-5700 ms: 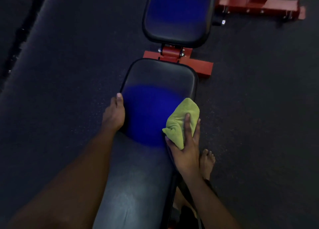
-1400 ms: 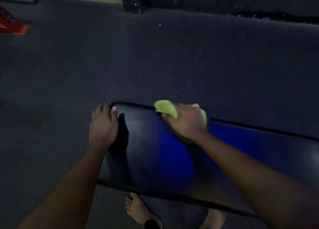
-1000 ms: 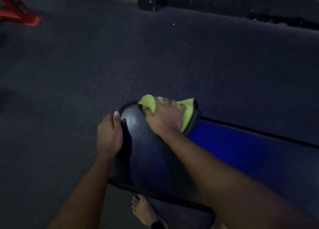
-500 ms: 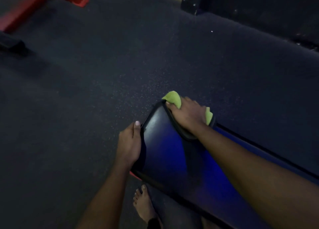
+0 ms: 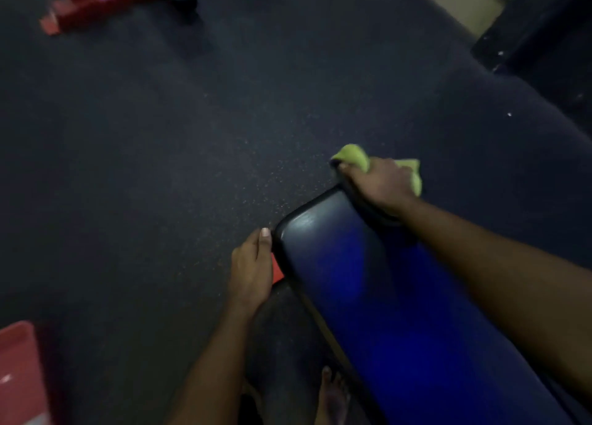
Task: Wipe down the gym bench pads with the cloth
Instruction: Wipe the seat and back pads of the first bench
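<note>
- So, right hand (image 5: 378, 184) fingers stayed curled round the cloth (image 5: 352, 157), which moved from pad (image 5: 352, 264) top to its far corner edge.
- Left hand (image 5: 251, 274) fingers, loosely bent, rested against the near corner.
- Edge pass looked underway.

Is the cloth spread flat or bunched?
Bunched: the green cloth sticks out in lumps either side of the right hand gripping it at the pad end.

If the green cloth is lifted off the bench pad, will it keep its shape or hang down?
Probably it hangs limp: the green cloth bunches in soft folds under the right hand. Likely light: it crumples small inside one hand. It wraps the rounded end of the bench pad, so it is hardly stiff.
</note>
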The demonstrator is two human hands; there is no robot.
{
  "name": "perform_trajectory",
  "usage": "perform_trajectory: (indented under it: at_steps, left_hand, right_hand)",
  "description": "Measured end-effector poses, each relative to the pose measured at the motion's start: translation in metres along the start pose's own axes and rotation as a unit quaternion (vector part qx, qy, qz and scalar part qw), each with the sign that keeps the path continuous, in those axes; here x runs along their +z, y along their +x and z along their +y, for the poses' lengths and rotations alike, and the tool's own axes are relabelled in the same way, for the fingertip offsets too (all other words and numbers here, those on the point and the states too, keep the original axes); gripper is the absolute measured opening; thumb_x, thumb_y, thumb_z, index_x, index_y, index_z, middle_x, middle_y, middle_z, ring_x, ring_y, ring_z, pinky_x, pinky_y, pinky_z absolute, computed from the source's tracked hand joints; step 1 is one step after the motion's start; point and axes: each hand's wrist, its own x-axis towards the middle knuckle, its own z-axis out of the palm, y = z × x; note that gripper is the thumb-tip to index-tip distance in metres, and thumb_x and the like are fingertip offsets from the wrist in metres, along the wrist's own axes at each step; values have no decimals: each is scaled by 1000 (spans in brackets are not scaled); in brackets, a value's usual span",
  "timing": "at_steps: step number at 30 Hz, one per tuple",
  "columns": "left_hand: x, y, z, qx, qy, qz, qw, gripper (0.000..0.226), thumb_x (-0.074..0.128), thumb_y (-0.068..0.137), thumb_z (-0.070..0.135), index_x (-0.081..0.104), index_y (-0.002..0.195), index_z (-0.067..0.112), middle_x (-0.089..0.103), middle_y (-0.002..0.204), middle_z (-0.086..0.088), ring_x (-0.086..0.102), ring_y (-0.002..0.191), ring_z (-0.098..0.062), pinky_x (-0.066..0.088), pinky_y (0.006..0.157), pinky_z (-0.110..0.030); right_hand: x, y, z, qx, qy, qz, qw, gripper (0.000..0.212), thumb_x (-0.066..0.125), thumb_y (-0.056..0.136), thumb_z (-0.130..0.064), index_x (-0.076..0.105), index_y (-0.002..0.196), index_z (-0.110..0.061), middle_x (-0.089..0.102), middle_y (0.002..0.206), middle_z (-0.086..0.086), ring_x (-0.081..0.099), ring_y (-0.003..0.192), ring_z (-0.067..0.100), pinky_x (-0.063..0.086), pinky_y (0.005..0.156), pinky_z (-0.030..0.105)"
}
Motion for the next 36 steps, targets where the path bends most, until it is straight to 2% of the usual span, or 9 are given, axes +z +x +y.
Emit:
perform_trajectory:
  at_steps: [3,9,12,14,16,18,21,26,36]
  left_hand:
    - [-7,-9,-8,-16,-39,-5,999,54,30,95,60,70,99,23,73,90,3,70,87,-17,56,83,-48]
    - [-31,-9,12,55,41,151,986,34,33,106,30,61,115,13,63,106,-1,59,99,-19,40,76,-22]
    - [-34,8,34,80,65,175,979,39,31,106,32,61,122,13,62,120,-2,53,113,-15,34,87,-21]
    - [-20,24,50,55,63,64,994,45,31,106,40,61,126,14,62,128,-5,54,121,-20,35,91,-23]
    - [4,35,62,9,110,-84,990,64,30,98,64,53,138,19,56,140,-7,51,129,-27,37,100,-31]
    - [26,32,64,-11,210,-140,968,92,25,78,89,39,147,29,48,147,-9,46,133,-33,38,106,-47]
    - [41,11,46,-76,183,10,980,99,29,65,99,40,142,36,57,133,-6,54,121,-34,45,98,-53]
    - [69,-80,14,-203,-84,120,968,89,46,73,87,26,147,43,56,136,1,55,122,-29,46,99,-48]
    - [61,-34,47,-205,67,145,966,84,49,93,61,17,153,12,51,140,-22,51,126,-39,42,96,-43]
  right_hand:
    - [-5,1,-10,27,-5,-49,998,74,35,89,-78,66,119,-17,65,126,17,58,118,38,38,104,50]
    - [47,-88,-112,-326,-165,-62,929,80,21,81,-77,68,120,-26,68,125,1,57,124,26,27,110,53]
    - [53,-102,-107,-420,-51,-125,897,69,47,81,-68,58,136,-27,62,138,-2,46,137,19,16,119,52]
    - [33,-99,-78,-355,217,-166,894,55,64,84,-40,61,134,-17,68,129,-1,58,125,12,30,116,37]
    - [10,-87,-30,-172,387,-9,906,36,63,84,-16,71,119,-14,73,112,-2,68,106,11,48,97,26]
    - [-5,-70,26,42,322,131,937,32,56,90,-24,69,118,-17,72,115,4,66,109,23,50,96,33]
    - [6,-60,70,216,226,-44,949,54,33,103,-55,53,139,-21,55,142,17,52,129,39,39,111,53]
    - [30,-70,59,161,132,-31,978,63,10,104,-60,44,135,-16,60,127,21,58,115,41,45,96,52]
    - [36,-71,70,111,118,9,987,60,12,105,-56,48,127,-13,62,124,19,60,111,40,46,93,52]
